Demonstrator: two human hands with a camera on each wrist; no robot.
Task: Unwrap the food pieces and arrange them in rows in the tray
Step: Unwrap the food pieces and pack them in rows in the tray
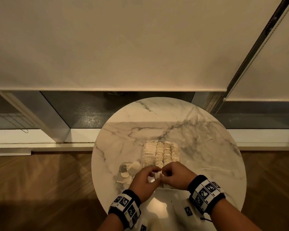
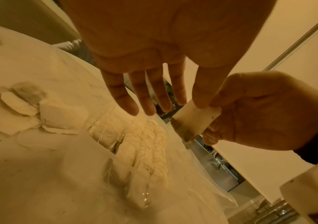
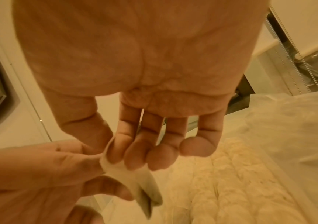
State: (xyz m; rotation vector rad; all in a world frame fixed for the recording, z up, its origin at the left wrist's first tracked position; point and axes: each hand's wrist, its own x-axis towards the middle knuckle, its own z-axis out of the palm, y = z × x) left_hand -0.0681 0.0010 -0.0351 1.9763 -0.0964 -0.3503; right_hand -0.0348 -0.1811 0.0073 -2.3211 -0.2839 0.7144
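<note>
A clear tray (image 1: 143, 158) in the middle of the round marble table (image 1: 123, 134) holds several rows of pale unwrapped food pieces (image 1: 162, 153), also seen as food rows (image 2: 150, 145) and food rows (image 3: 231, 181). Just above the tray's near end, both hands meet on one white wrapped piece (image 1: 157, 175). My left hand (image 1: 151, 177) pinches the wrapped piece (image 2: 196, 119) between thumb and forefinger, its other fingers straight. My right hand (image 1: 167, 174) pinches the other side with thumb and forefinger (image 3: 114, 151). A dark loose flap of wrapper (image 3: 148, 200) hangs below.
Several discarded wrappers and loose pieces (image 1: 130, 170) lie left of the tray, seen as a wrapper pile (image 2: 58, 116). Thin clear plastic film (image 3: 288, 124) lies right of the tray. The table's edge drops to a wooden floor (image 1: 40, 180). A window sill and blind stand behind.
</note>
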